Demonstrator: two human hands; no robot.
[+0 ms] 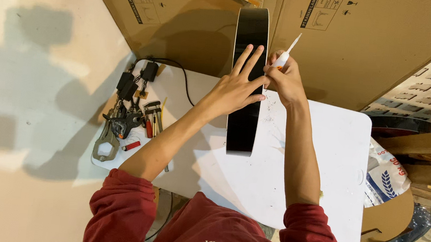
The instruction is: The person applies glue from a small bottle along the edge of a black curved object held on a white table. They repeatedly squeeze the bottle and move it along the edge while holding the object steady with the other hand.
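Black panel under one left hand, fingers spread, right hand fingers clamped on one white tube

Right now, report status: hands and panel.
Left hand flat on black panel, steadying it upright. Right hand gripping glue tube at panel's edge. Tools lie left, clear.

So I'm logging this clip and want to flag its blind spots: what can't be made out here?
Head view only:
- Right hand: its fingers cover the body of the small white tube, leaving only the nozzle visible.
- Black curved panel: seen edge-on, and the left hand covers its middle.
- Tool pile: overlapping and too small to sort.
- White table: near edge hidden by the red sleeves.
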